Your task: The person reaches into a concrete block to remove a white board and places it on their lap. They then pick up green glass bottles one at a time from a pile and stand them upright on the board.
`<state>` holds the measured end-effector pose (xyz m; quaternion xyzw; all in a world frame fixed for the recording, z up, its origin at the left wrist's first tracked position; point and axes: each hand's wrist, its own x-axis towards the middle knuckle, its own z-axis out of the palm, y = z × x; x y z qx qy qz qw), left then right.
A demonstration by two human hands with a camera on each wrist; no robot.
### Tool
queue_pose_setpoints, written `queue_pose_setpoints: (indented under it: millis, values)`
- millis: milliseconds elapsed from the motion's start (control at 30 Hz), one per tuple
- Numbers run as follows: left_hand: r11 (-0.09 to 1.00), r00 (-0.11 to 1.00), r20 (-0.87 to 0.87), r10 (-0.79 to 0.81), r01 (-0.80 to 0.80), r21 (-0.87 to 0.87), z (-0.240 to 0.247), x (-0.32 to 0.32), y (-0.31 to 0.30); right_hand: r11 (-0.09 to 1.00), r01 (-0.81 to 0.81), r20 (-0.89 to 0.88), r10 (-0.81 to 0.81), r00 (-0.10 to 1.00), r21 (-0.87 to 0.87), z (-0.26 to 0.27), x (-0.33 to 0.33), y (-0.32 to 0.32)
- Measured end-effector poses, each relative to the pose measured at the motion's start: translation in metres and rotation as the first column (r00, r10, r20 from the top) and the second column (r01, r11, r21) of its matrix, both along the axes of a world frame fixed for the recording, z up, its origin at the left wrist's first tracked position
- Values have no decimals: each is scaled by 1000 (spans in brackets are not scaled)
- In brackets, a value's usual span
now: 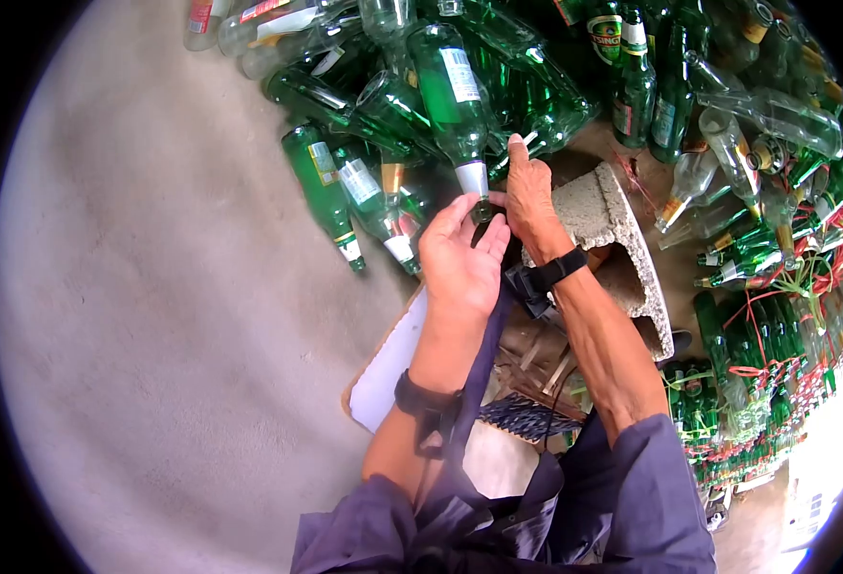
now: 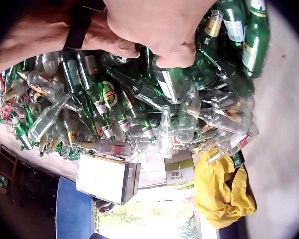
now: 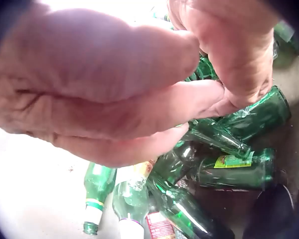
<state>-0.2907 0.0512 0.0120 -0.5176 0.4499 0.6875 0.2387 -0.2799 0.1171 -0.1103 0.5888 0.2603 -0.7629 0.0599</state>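
Note:
A green bottle (image 1: 448, 91) with a white foil neck points its mouth toward the person in the head view. The left hand (image 1: 464, 263), palm turned up, holds it at the neck between thumb and fingers. Beside the neck is the right hand (image 1: 533, 196), thumb straight, with a fingertip reaching to the neck. From the left wrist view, the left hand (image 2: 157, 30) covers the neck of the bottle (image 2: 170, 83), and the right hand (image 2: 114, 42) is close by. Fingers of the right hand (image 3: 94, 84) and left hand (image 3: 239, 50) meet in the right wrist view, hiding the neck.
Piled green and clear bottles (image 1: 632, 100) lie beyond the hands. A concrete block (image 1: 589, 206) sits by the right forearm, with a white board (image 1: 388, 368) below the left. Tied bottles (image 1: 775, 335) stand at right. The left wrist view shows a box (image 2: 102, 177) and yellow bag (image 2: 222, 191).

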Motion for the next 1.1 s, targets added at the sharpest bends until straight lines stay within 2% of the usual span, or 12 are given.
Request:
queue_pose_setpoints:
  millis: [133,200,333,400,467,567,633,767,867,933,1033,1100]
  values:
    - [999,998,-18,54,-54,-5,-5,-7,0,996,-5,-54,0,999,-88,3,5,6]
    - [971,968,104,227,-233,54,-2,-12,3,995,12,-47,-16,999,-98,3,6,7]
    - [967,965,86,250,-253,26,-2,-11,11,994,-11,-37,7,999,-106,-4,15,6]
    - [946,958,132,254,-275,175,-14,-7,2,997,-58,-68,53,996,-60,-5,24,3]
    - [948,953,132,271,-288,137,-14,-8,5,995,-99,-73,98,993,-20,12,42,3]
    - [939,945,140,297,-315,136,-14,-11,5,992,23,-47,-29,998,-123,29,73,-1]
    - [928,939,155,308,-333,167,-13,-12,4,956,198,-55,-214,975,-217,29,93,-6]
    - [932,950,157,271,-300,204,-13,-12,7,932,273,-11,-284,959,-240,18,89,-10]
    - [934,953,159,258,-288,211,-9,-13,8,938,269,179,-233,956,-219,-1,67,-5]
    - [934,950,171,260,-292,204,-14,-13,5,967,154,343,-77,936,-202,-11,57,3]
    - [940,974,124,188,-215,264,-21,-10,0,994,-96,305,105,946,-45,-12,53,0]
    - [969,993,10,121,-120,216,-19,-10,4,947,-306,291,267,919,97,0,45,7]
